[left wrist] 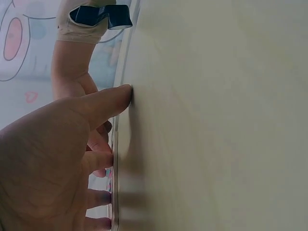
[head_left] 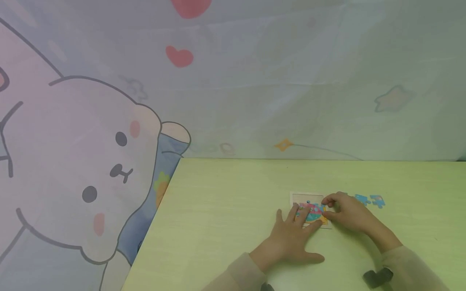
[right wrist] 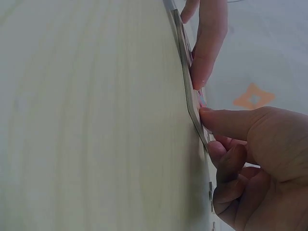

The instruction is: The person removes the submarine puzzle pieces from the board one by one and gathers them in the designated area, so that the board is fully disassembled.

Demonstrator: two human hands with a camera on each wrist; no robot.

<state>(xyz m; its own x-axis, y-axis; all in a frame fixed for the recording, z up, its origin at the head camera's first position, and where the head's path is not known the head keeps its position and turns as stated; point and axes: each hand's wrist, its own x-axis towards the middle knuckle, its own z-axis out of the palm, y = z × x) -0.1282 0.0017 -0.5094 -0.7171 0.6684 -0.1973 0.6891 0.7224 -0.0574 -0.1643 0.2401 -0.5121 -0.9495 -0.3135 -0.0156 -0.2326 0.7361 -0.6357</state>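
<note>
A small jigsaw board with a pale frame lies on the table, its lower part filled with pink, teal and yellow pieces. My left hand rests on the board with spread, nearly straight fingers, the thumb pointing out to the right. At the board's right edge, my right hand pinches a blue puzzle piece between thumb and index finger, largely covered by the fingertips. The right wrist view shows this thumb against the board's edge and the other fingers curled.
Two loose blue puzzle pieces, one beside the other, lie right of the right hand. Another seems partly hidden behind that hand. The pale green table ends at a printed cloth backdrop with a cartoon bear.
</note>
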